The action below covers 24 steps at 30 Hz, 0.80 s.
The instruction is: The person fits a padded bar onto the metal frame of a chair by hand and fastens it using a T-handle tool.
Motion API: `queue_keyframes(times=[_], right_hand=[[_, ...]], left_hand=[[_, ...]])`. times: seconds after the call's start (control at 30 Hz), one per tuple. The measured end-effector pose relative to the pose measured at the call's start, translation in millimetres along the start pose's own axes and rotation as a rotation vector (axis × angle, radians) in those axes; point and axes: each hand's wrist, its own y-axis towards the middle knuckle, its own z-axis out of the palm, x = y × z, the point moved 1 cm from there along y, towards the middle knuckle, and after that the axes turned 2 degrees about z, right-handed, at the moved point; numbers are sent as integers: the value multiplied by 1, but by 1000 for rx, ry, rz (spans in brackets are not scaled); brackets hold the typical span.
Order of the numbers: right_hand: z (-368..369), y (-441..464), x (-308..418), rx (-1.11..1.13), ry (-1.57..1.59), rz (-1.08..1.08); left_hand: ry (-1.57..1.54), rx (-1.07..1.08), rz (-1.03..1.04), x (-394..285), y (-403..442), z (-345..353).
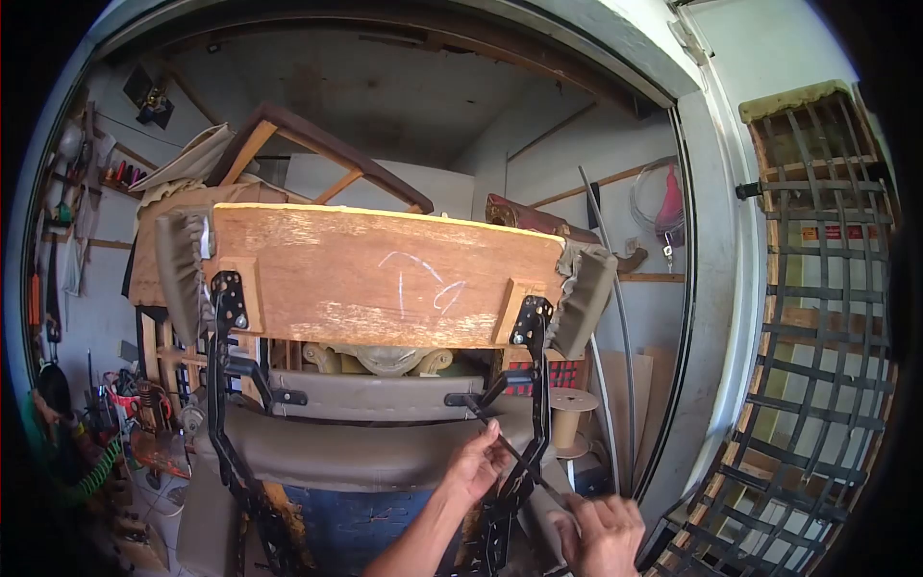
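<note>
Under the wooden panel [385, 274], a gap opens between black brackets [231, 300] (one each side). Lower clearance seems tight in shadow.

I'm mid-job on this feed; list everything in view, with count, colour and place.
Wooden panel: 1, brown, chalk-like marks, centre
Metal brackets: 2, black, at the panel's sides
Padded cushion: 1, grey-brown, below the panel
Blue panel: 1, blue, bottom centre
Angled frame: 1, dark and orange-brown, behind, upper left
Webbed frame: 1, black straps, far right
Spool: 1, tan, behind, right of centre
Pink item: 1, right rear wall
Coiled hose: green, count unclear, lower left
Assorted clutter: mixed colours, too crowded to count, left side
Rod: 1, dark, between the hands
Hands: 2, bare, left and right, bottom, right of centre
</note>
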Motion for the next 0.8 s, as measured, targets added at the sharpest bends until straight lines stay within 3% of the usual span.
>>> queue_keyframes(times=[0.03, 0.1, 0.17, 0.2, 0.3, 0.37, 0.4, 0.43, 0.5, 0.53, 0.57, 0.7, 0.77, 0.8], right_hand=[[14, -4, 0, -13, 122, 201], [50, -25, -12, 26, 802, 802], [19, -1, 9, 188, 1107, 1150], [33, -12, 7, 86, 1083, 1027], [13, -14, 8, 70, 245, 588], [11, -20, 8, -104, 56, 422], [6, -25, 15, 24, 71, 476], [1, -6, 24, 51, 15, 331], [4, -5, 33, 210, 37, 340], [9, -28, 32, 328, 177, 506], [13, -25, 41, 305, 326, 919], [10, -2, 50, -128, -76, 572], [-2, 24, 49, 22, -232, 335], [-4, 28, 51, 99, -178, 426]], left_hand=[[-38, 39, -24, 6, 6, -13], [-191, 100, -60, 4, 1, -10], [-170, 106, -78, -18, -17, 22], [-129, 138, -111, -28, -17, 32], [-190, 280, -176, -19, 3, -10], [-197, 181, -193, -16, 0, -11], [-206, 170, -165, -13, 0, -14], [-218, 156, -142, -9, -2, -13], [-227, 113, -134, -5, -7, -6], [-228, 100, -111, -6, -9, 0], [-224, 85, -85, -10, -11, 6], [-175, 50, -142, -18, -14, 7], [-178, 42, -163, -20, -15, 8], [-171, 39, -181, -25, -16, 11]])
